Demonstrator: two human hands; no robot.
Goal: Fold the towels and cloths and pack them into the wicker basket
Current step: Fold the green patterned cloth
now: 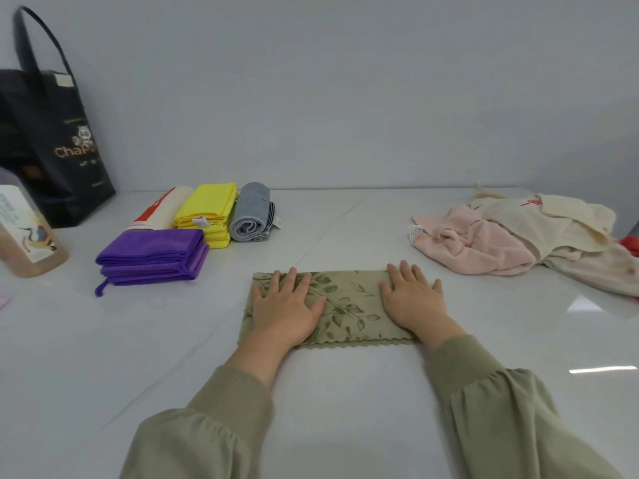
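We press both palms flat, fingers straight, left hand (pixel 285 307) and right hand (pixel 413 295), on the leaf-print cloth (pixel 349 305), whose long axis runs left to right between them.

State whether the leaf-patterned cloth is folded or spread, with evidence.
Folded: the leaf-patterned cloth is a narrow strip with stacked scalloped edges, pressed by left hand and right hand.

Black tote bag (pixel 52 140) with gold lettering, upright at far left against the pale wall (pixel 345 81). Just in front, at the left edge, a clear jug (pixel 27 236) of brownish stuff with a bird label. Both on the glossy white surface (pixel 345 392).
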